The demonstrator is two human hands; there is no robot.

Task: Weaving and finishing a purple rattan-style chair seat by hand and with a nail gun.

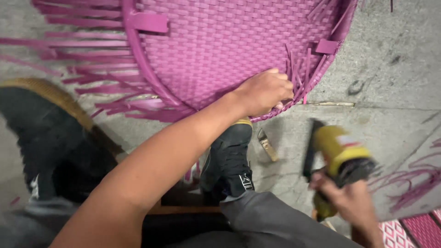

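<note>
A round magenta woven plastic panel (220, 50) lies on the concrete floor, with loose strip ends sticking out around its rim. My left hand (265, 92) reaches across and is closed on strip ends at the panel's near right edge. My right hand (351, 202), blurred at the lower right, grips a yellow and black hand-held power tool (337, 154) above the floor, apart from the panel.
My black shoe (228, 160) stands just below the panel's edge, and another black shoe with a tan sole (46, 133) is at the left. A small metal piece (268, 145) lies on the floor. Magenta strip scraps (413, 183) and a patterned woven piece (413, 229) are at the right.
</note>
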